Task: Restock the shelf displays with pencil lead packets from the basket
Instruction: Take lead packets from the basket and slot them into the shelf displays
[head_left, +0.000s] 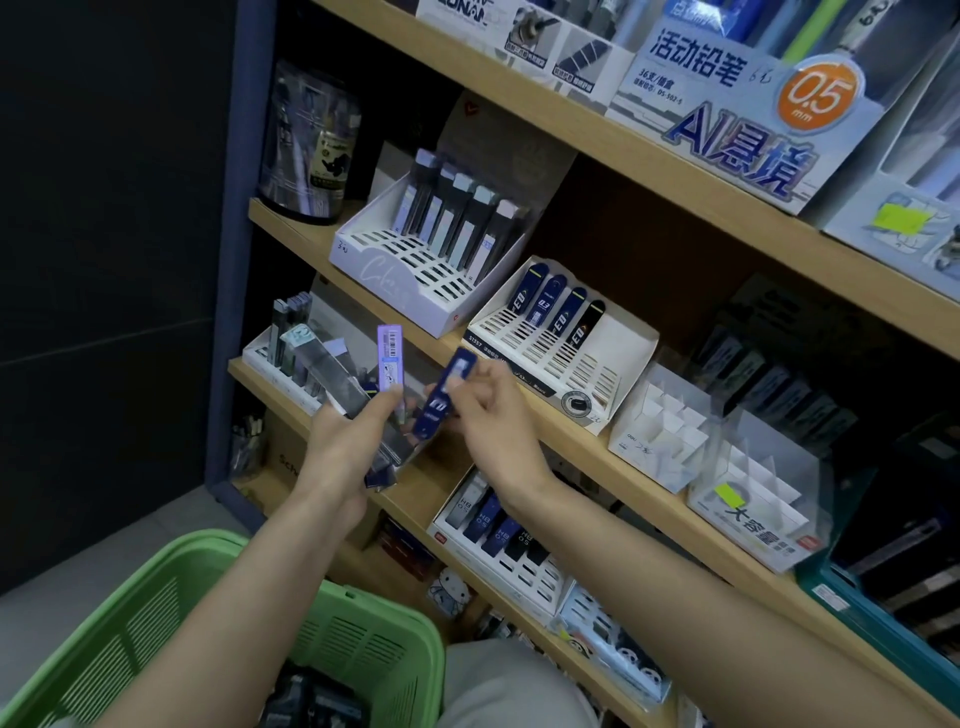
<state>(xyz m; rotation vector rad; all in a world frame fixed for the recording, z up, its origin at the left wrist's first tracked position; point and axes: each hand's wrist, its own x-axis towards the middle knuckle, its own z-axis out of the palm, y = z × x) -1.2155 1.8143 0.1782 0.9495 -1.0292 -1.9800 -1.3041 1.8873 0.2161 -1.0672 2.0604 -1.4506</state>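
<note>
My left hand (340, 441) grips a fanned bundle of pencil lead packets (340, 376), among them a purple one (389, 356) standing upright. Beside it my right hand (491, 415) pinches a dark blue lead packet (441, 397) by its upper part, close to the bundle. Both hands hover in front of the middle shelf. A white slotted display (613, 364) just right of my hands holds several blue and black packets in its back row. A second white display (405, 291) above left carries several tall grey packets. The green basket (218, 582) sits at the bottom left with dark packets inside.
Wooden shelves (597, 457) run diagonally from left to lower right. A lower display (498, 566) of HB packets sits under my right forearm. White divided boxes (670, 431) stand to the right. A dark jar (306, 145) occupies the left shelf end, and large pencil boxes (737, 104) fill the top shelf.
</note>
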